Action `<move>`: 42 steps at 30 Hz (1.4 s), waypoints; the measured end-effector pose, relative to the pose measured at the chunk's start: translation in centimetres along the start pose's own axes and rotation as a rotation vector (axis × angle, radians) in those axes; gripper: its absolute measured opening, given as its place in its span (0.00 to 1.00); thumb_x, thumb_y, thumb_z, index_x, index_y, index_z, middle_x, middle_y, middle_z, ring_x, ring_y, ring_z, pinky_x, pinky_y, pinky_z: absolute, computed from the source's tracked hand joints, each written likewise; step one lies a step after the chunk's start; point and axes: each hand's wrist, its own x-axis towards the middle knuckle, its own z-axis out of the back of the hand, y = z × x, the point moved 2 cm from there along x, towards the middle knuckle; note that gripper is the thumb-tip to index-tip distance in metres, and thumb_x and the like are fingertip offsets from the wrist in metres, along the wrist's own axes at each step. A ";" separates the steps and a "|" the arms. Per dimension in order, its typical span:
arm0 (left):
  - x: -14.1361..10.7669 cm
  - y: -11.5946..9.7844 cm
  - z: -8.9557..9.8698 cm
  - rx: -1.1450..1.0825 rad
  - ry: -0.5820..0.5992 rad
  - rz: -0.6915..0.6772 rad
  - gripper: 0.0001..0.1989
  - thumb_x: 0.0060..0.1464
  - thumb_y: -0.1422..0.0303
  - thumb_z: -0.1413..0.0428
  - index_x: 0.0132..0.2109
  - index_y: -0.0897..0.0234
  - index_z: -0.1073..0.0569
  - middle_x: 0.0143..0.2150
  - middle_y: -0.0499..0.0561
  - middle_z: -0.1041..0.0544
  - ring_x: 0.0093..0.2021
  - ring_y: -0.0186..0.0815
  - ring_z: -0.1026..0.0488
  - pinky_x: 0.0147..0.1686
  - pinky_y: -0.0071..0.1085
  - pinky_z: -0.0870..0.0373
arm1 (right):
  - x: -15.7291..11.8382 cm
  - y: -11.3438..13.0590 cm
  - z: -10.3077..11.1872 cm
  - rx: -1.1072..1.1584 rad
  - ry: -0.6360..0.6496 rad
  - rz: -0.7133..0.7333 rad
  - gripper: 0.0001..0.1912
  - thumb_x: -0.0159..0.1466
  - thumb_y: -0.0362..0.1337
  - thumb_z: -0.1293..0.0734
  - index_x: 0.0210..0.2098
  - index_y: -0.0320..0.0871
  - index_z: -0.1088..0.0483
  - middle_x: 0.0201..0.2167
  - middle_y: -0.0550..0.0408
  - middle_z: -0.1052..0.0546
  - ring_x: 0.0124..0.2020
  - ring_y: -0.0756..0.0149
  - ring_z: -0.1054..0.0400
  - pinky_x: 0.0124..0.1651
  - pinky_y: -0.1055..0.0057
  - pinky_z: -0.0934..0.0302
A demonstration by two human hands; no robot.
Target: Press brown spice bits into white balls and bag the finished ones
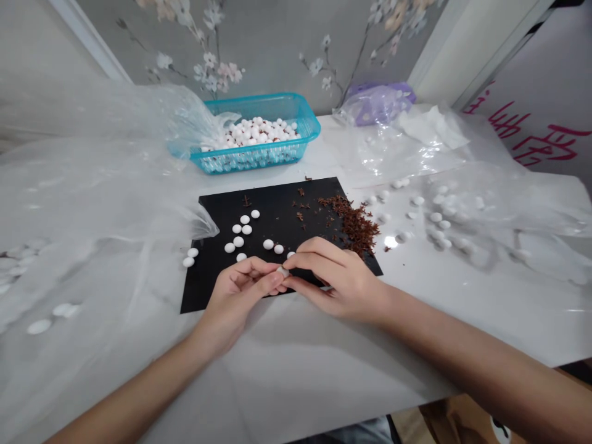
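Note:
Over the front edge of a black mat (277, 206), my left hand (243, 287) pinches a small white ball (282, 271) between thumb and fingers. My right hand (340, 277) meets it from the right, its thumb and fingertips closed against the same ball. A tiny brownish spot shows at the ball's top, but whatever the right fingertips hold is too small to make out. Several loose white balls (246, 230) lie on the mat beyond my left hand. Beyond my right hand is a heap of small reddish-brown star-shaped pieces (359, 229), with some scattered across the mat.
A blue plastic basket (303, 132) full of white balls stands at the back, against the flowered wall. Clear plastic bags (115, 179) cover the left side. On the right, more balls lie under and beside clear plastic (462, 160), near a purple item (402, 92).

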 end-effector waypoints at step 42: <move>-0.4 -4.9 5.3 1.412 0.212 -0.355 0.09 0.56 0.62 0.48 0.42 0.54 0.26 0.39 0.45 0.24 0.36 0.33 0.28 0.35 0.27 0.34 | 0.8 -5.6 4.6 0.097 0.305 -0.551 0.05 0.62 0.35 0.38 0.35 0.42 0.32 0.23 0.60 0.29 0.17 0.76 0.39 0.23 0.76 0.45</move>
